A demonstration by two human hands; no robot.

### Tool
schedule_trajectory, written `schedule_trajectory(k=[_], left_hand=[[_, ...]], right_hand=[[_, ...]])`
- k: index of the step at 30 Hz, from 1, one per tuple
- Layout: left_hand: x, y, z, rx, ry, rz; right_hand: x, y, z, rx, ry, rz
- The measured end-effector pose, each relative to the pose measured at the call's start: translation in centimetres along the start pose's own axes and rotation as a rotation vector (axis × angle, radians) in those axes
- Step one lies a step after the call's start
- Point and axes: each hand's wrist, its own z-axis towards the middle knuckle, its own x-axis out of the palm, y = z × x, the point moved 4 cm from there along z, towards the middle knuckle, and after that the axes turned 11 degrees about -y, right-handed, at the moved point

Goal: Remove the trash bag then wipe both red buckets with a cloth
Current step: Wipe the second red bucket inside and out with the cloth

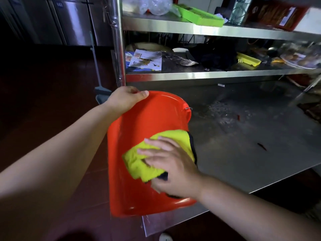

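A red bucket is tilted toward me at the left end of a steel table, its mouth facing up and toward the camera. My left hand grips the bucket's far rim, thumb over the edge. Inside the bucket lies a yellow cloth with a dark edge. My right hand presses on that cloth with fingers spread flat against the bucket's inner wall. Only one red bucket is in view, and no trash bag shows.
Steel shelves rise behind the table, holding papers, a green tray, a yellow holder and plastic bags. A broom leans at the left by steel cabinets. Small red scraps lie on the scuffed tabletop.
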Motion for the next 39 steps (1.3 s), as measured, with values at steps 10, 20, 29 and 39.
schedule_trajectory(k=[10, 20, 29, 39], left_hand=[[1.0, 0.7, -0.7, -0.107, 0.009, -0.24], [2.7, 1.3, -1.9, -0.125, 0.107, -0.296], [0.2, 3.2, -2.7, -0.114, 0.078, -0.342], [2.4, -0.2, -1.6, -0.037, 0.112, -0.142]], right_hand=[[-2.0, -1.1, -1.2, -0.088, 0.049, 0.013], [-4.9, -11.0, 5.3, 0.422, -0.221, -0.042], [-2.9, -3.4, 0.8, 0.131, -0.017, -0.036], [-2.2, 1.1, -3.2, -0.132, 0.142, -0.019]])
